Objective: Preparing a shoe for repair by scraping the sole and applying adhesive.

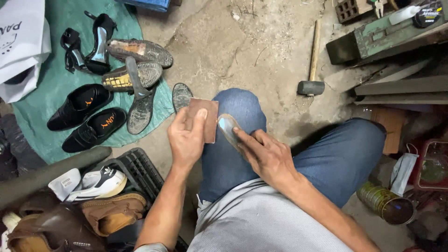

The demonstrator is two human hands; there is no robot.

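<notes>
While the left hand point(185, 135) pinches a brown sanding sheet point(204, 119) between thumb and fingers, the right hand point(266, 156) closes on a small sole piece point(228, 127). Sheet and piece nearly touch above the denim-clad knee point(235, 112).

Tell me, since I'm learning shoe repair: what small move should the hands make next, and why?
Probably lower the sheet onto the sole piece and rub. The left hand holds the brown sheet just beside it, apparently not yet on its face, while the right hand steadies the piece on the knee.

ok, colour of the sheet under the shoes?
Green sheet, under the black shoes; head view.
</notes>
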